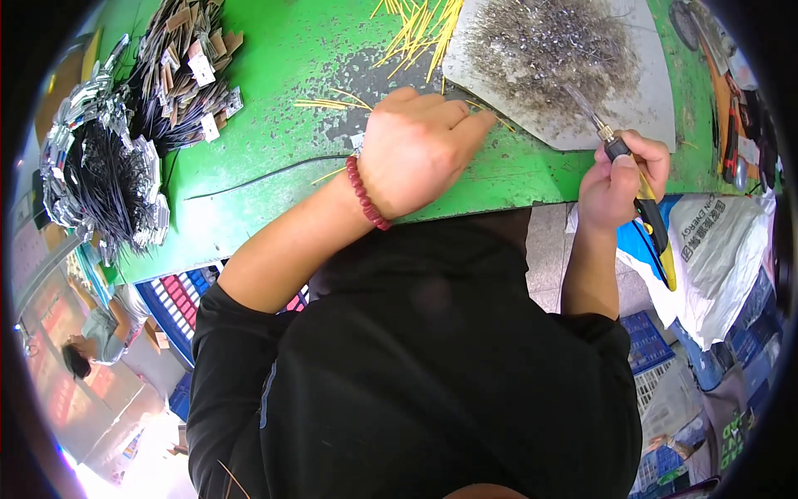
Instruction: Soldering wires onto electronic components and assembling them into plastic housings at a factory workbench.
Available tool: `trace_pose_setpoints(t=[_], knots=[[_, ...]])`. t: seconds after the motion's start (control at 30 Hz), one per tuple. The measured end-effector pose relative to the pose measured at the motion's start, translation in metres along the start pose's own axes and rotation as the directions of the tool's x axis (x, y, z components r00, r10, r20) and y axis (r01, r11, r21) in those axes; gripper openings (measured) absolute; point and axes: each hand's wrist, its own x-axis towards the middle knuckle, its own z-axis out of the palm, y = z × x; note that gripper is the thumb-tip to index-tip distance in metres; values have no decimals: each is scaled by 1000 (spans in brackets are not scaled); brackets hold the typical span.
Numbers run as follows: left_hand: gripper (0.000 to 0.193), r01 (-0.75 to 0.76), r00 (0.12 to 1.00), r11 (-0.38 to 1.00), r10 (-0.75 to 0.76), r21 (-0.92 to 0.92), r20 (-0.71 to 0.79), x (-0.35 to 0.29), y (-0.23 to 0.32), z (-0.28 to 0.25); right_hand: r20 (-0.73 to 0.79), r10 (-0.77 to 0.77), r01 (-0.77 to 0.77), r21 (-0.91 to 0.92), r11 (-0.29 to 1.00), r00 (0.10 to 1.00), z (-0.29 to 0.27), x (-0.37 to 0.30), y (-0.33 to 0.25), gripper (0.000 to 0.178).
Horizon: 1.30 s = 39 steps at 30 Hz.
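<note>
plainly, the green tabletop is the biggest thing, its near edge bowed by the lens. toward its right edge lies a pale grey board, covered by dark, glinting scraps. at the left edge sit a bundle of black cables with metal-shelled connectors and, beyond it, a wire bundle with brown tabs. the left hand, back upward just inside the near edge, is curled; its fingertips are hidden, so i cannot tell whether it grips anything. the right hand, by the near edge's right part, closes around the handle of a soldering iron, the tip slanting over the board. yellow strips lie left of the board, and a thin black cable runs to the left wrist. to work well, i'd treat the tip as hot, brace the wrist, dab lightly, and keep fingers and strips clear.
</note>
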Motion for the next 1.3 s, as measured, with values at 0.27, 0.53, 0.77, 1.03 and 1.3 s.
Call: trace_pose_setpoints(t=[0.27,0.53,0.77,1.03,1.3], knots=[[19,17,999,1000,-18,9,35,0,-4,1,-22,-5,4,-43,999,1000,2,1,0,21],[15,33,997,984,-20,-177,76,16,-3,2,1,18,-18,20,1000,1000,-2,4,2,20],[13,-97,982,995,99,-24,163,14,-5,7,-59,-17,10,-117,993,998,7,2,-3,21],[11,236,967,936,-252,-260,-31,-31,7,-67,-28,-90,86,-130,988,996,11,-6,-5,20],[13,421,884,898,-437,-126,-164,-99,-11,-73,488,128,-184,67,981,863,67,-54,-29,28]])
